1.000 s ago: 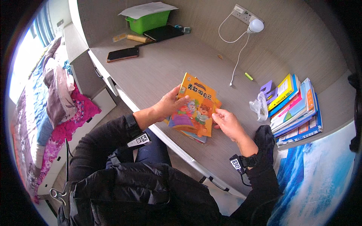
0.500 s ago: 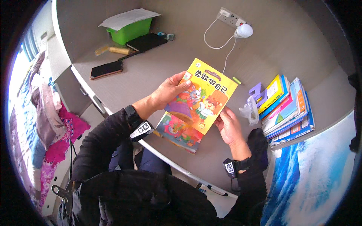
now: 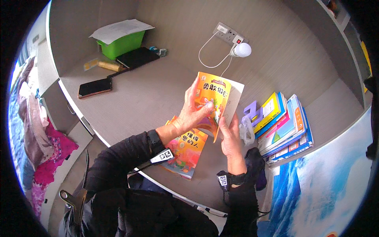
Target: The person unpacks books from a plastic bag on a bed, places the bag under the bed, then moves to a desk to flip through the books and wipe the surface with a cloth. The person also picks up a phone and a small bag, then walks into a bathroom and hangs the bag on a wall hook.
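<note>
My left hand grips a thin picture book by its left side, thumb across the orange-yellow cover. The book is raised above the desk and tilted, its cover bowed. My right hand is at its lower right edge, thumb and fingers around it. Between cover and back a pale page shows at the right, so the book is partly opened. Below, a second picture book with an orange and red cover lies on the desk, partly hidden by my left hand and wrist.
Books stand stacked at the right beside a purple plastic piece and a clear plastic bag. A phone, a black flat case and a green bin sit far left. A white bulb is plugged into the wall socket.
The held book has turned more upright, and its cover now bends away from the pages at the right. My right hand has moved up along the edge. The view has shifted slightly.
</note>
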{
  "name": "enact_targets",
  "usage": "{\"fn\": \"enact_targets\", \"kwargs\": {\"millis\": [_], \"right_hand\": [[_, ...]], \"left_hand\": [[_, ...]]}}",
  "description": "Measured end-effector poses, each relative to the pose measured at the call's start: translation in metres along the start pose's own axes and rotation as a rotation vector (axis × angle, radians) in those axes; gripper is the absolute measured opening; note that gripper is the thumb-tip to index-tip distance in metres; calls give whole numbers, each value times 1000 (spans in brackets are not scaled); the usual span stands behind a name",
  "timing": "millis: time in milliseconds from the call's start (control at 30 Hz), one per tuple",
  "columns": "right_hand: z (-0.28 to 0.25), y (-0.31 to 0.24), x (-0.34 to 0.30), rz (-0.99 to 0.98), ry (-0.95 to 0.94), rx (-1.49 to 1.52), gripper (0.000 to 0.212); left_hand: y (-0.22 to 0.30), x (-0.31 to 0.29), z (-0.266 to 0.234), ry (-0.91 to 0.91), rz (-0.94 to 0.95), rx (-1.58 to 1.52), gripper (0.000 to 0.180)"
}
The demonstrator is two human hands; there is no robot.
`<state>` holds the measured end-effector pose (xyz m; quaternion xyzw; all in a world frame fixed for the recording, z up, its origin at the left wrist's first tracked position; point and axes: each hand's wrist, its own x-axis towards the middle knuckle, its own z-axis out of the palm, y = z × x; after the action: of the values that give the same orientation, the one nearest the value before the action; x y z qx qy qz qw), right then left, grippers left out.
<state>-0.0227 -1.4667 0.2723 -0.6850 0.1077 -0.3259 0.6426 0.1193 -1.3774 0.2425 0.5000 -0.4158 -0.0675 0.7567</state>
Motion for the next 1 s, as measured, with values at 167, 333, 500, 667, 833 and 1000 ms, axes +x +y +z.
{"fn": "enact_targets", "kwargs": {"millis": [167,333,500,667,833,1000], "right_hand": [[12,10,2,-122,44,-337,65],[15,25,-1,-80,12,-297,56],[-13,31,7,28,117,88,37],[-34,31,15,-8,192,76,28],[-39,22,17,-26,170,100,28],[-35,9,15,-75,98,-64,35]], "left_hand": [[2,-2,-8,-143,-65,100,57],[-5,-4,-16,-165,-401,-302,28],[-12,9,-25,-120,-385,-622,11],[-13,23,-50,-193,-470,-782,21],[-13,26,-62,-220,-448,-965,29],[-16,25,-66,-223,-453,-925,29]]}}
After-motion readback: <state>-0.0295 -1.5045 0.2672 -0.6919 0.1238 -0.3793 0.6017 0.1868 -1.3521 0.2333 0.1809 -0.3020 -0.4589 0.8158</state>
